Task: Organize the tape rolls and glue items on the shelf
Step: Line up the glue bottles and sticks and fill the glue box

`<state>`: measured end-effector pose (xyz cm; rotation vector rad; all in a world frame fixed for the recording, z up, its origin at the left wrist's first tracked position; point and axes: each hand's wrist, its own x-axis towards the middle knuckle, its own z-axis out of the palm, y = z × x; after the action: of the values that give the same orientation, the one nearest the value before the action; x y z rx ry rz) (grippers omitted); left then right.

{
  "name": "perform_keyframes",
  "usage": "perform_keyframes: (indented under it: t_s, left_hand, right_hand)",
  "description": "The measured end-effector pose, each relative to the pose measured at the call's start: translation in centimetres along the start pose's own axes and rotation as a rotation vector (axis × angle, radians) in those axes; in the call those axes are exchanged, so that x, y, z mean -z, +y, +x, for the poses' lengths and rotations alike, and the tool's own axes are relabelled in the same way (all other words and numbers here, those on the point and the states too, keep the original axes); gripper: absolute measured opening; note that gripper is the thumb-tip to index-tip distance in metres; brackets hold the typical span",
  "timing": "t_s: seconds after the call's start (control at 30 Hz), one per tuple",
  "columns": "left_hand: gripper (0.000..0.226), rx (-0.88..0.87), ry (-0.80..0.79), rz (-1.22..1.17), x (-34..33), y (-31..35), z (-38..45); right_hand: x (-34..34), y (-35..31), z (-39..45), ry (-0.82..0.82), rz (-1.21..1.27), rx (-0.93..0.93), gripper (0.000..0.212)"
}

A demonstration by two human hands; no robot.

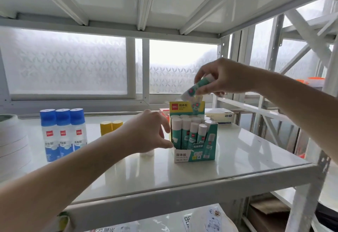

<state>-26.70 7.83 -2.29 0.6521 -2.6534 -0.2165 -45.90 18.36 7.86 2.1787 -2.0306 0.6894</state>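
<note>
The right hand (pixel 225 78), right of centre in the frame, pinches a single glue stick (pixel 196 86) between thumb and fingertips, tilted with its lower end just above the raised back flap of the display box (pixel 195 151). The left hand (pixel 146 133), at centre, has loosely curved fingers with the thumb touching the box's left front corner, holding nothing; it looks set to steady the carton. To do this step well, the stick should probably be turned upright and lowered into a free slot at the back, while the left hand keeps the light cardboard from sliding on the glossy white shelf (pixel 247 151). The box is thin printed card, teal and yellow, with a cut-down front; the sticks inside are smooth plastic cylinders with white caps, packed upright and touching. At the left of the frame stand 3 translucent glue bottles (pixel 63 133) with blue caps, side by side, then 2 small yellow-capped items (pixel 111 126) behind the forearm. A stack of white tape rolls (pixel 12 140) sits at the far left edge.
</note>
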Motion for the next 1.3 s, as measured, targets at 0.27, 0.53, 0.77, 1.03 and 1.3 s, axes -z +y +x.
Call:
perform_keyframes:
  t_s: [0.27,0.53,0.77,1.03,1.3]
  left_hand:
    - [0.045,-0.029,0.108,-0.05,0.1,0.0,-0.6]
    - [0.043,-0.044,0.169,-0.132,-1.5,-0.3,-0.3]
    - [0.028,-0.068,0.197,-0.301,-2.6,-0.8,0.7]
    - [0.012,-0.023,0.383,-0.753,-0.2,-0.5,2.0]
    - [0.024,-0.132,0.391,-0.362,1.2,0.4,2.9]
  right_hand:
    - [-4.7,-3.1,0.8,-0.354,-0.258,-0.119,0.013]
    - [-6.1,-2.7,1.0,-0.349,-0.276,-0.125,0.018]
    - [-4.2,-1.8,0.4,-0.228,0.071,-0.053,0.015]
    - [-5.5,0.8,-0.7,-0.095,0.174,-0.071,0.015]
    - [-6.8,0.4,-0.9,-0.012,-0.181,-0.185,0.028]
